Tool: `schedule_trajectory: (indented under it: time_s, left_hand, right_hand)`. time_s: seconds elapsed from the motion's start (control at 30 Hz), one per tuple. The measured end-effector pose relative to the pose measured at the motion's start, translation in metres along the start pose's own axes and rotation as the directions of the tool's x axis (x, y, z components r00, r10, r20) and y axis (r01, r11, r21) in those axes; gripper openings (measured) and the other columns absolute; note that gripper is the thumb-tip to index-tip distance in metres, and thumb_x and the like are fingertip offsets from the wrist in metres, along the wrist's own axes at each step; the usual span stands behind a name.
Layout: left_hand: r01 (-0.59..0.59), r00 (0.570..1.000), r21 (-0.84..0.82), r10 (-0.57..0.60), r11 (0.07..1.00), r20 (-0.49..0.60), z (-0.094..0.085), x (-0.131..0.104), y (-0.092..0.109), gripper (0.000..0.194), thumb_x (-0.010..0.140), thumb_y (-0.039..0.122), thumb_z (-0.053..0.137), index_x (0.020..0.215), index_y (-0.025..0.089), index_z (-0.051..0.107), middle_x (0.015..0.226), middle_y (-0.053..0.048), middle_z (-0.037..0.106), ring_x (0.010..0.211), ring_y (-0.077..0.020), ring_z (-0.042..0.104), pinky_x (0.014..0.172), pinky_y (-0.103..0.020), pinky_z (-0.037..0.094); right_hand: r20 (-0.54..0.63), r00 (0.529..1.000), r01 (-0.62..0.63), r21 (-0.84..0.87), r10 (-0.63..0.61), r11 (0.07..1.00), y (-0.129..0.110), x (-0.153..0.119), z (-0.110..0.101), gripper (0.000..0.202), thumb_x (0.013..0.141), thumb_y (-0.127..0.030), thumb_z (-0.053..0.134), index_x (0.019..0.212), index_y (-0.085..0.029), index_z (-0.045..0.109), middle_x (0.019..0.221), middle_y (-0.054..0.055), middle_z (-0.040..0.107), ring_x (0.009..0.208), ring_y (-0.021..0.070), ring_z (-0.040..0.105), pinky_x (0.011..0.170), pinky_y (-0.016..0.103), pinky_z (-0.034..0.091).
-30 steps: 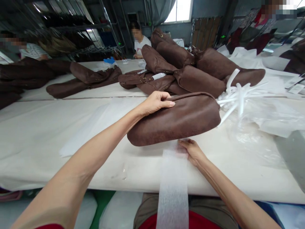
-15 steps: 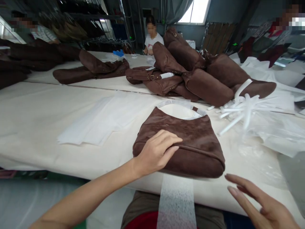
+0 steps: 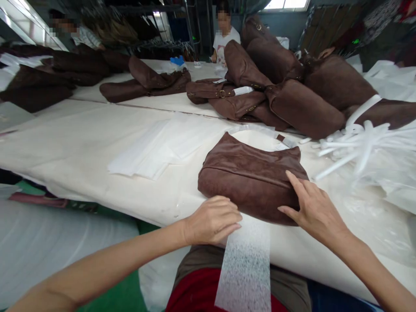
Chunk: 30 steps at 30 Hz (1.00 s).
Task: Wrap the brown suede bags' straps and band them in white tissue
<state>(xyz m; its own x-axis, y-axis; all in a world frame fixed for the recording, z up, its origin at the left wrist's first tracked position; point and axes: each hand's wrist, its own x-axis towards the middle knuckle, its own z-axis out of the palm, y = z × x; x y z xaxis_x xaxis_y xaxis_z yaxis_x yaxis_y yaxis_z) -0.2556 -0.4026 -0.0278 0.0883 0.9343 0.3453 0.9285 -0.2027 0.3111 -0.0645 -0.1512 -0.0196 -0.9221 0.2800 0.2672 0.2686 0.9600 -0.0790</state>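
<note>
A brown handbag (image 3: 250,177) lies on the white-covered table, its base towards me and its strap, in pale wrapping, curving away at the top. My right hand (image 3: 313,208) grips the bag's near right end, thumb on the base panel and fingers higher up on the side. Just in front of the bag, at the table's edge, is my left hand (image 3: 212,220). Its fingers are curled together beside the top of a speckled pale strip (image 3: 248,264) that hangs over the edge. Whether those fingers pinch the strip cannot be seen.
White sheets (image 3: 156,149) lie left of the bag. More brown bags (image 3: 305,106) are heaped beyond it, near a bunch of white tubes (image 3: 360,145) and clear plastic (image 3: 390,169). Dark brown bags (image 3: 74,65) fill the far left. Other people stand behind the table.
My right hand has come in from the right onto the bag. My left hand has slid off the bag towards the table edge. The bag is tipped so more of its base shows.
</note>
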Motion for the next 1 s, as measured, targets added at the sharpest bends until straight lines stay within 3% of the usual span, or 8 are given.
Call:
schedule_trajectory:
  time_s: [0.1,0.2,0.3,0.4,0.5,0.6,0.73,1.0]
  left_hand:
    - [0.099,0.993,0.175,-0.087,0.980,-0.075,-0.033,0.020,-0.010,0.048,0.092,0.030,0.063,0.137,0.019,0.049,0.135,-0.012,0.061,0.124,-0.0265,0.054,0.108,-0.044,0.038]
    - [0.149,0.978,0.301,-0.186,0.942,0.098,-0.044,0.048,-0.025,0.081,0.080,0.041,0.077,0.145,0.016,0.037,0.139,-0.017,0.054,0.121,-0.0317,0.053,0.102,-0.047,0.039]
    - [0.104,0.944,0.370,-0.209,0.923,0.256,-0.033,0.068,-0.039,0.065,0.075,0.041,0.080,0.126,0.013,0.051,0.115,-0.012,0.062,0.102,-0.0286,0.057,0.084,-0.038,0.043]
    - [0.041,0.953,0.419,-0.161,0.907,0.256,-0.018,0.072,-0.047,0.029,0.085,0.028,0.069,0.108,0.016,0.056,0.103,-0.009,0.062,0.093,-0.0244,0.056,0.071,-0.034,0.038]
    - [0.009,0.969,0.424,-0.113,0.906,0.221,-0.012,0.064,-0.052,0.016,0.091,0.024,0.061,0.104,0.017,0.055,0.099,-0.008,0.061,0.089,-0.0227,0.054,0.068,-0.035,0.035]
    - [0.028,0.976,0.399,-0.111,0.917,0.188,-0.017,0.053,-0.057,0.023,0.088,0.029,0.067,0.102,0.018,0.054,0.103,-0.008,0.061,0.091,-0.0230,0.052,0.069,-0.035,0.036]
    - [0.039,0.970,0.354,-0.121,0.934,0.213,-0.021,0.050,-0.064,0.017,0.089,0.027,0.064,0.100,0.019,0.053,0.103,-0.008,0.060,0.091,-0.0227,0.052,0.073,-0.035,0.039]
    - [0.013,0.952,0.265,-0.093,0.964,0.292,-0.042,0.046,-0.074,0.027,0.084,0.021,0.066,0.107,0.020,0.051,0.105,-0.008,0.059,0.091,-0.0230,0.052,0.076,-0.034,0.043]
  right_hand:
    - [0.016,0.998,0.057,-0.009,-0.056,0.998,-0.008,-0.003,-0.010,0.086,0.086,-0.041,0.063,0.156,-0.020,0.017,0.127,0.017,0.058,0.109,0.0348,0.058,0.083,0.044,0.048]
    - [0.049,0.996,0.075,-0.080,-0.071,0.994,-0.015,-0.001,-0.008,0.083,0.082,-0.038,0.067,0.151,-0.017,0.026,0.114,0.016,0.061,0.098,0.0338,0.059,0.074,0.041,0.046]
    - [0.014,0.997,0.081,-0.163,-0.080,0.983,-0.016,0.003,0.003,0.058,0.085,-0.034,0.064,0.136,-0.014,0.043,0.098,0.013,0.061,0.088,0.0317,0.057,0.067,0.038,0.041]
    - [-0.118,0.982,0.119,-0.210,-0.146,0.970,-0.009,0.000,0.019,0.020,0.093,-0.025,0.056,0.110,-0.015,0.052,0.084,0.010,0.057,0.078,0.0284,0.053,0.063,0.037,0.037]
    - [-0.250,0.944,0.187,-0.138,-0.217,0.973,0.001,-0.010,0.029,0.003,0.096,-0.020,0.051,0.098,-0.018,0.050,0.080,0.008,0.055,0.072,0.0252,0.050,0.065,0.036,0.039]
    - [-0.269,0.959,0.117,0.088,-0.090,0.989,0.013,-0.022,0.031,0.013,0.096,-0.031,0.053,0.100,-0.019,0.051,0.088,0.009,0.056,0.080,0.0254,0.053,0.071,0.037,0.044]
    - [-0.144,0.979,-0.104,0.252,0.143,0.962,0.025,-0.031,0.037,0.038,0.088,-0.055,0.059,0.098,-0.019,0.054,0.086,0.007,0.055,0.079,0.0262,0.054,0.069,0.038,0.044]
    - [-0.210,0.978,0.051,0.237,-0.001,0.970,0.032,-0.040,0.051,0.024,0.093,-0.043,0.054,0.093,-0.020,0.054,0.083,0.008,0.056,0.080,0.0266,0.054,0.073,0.041,0.046]
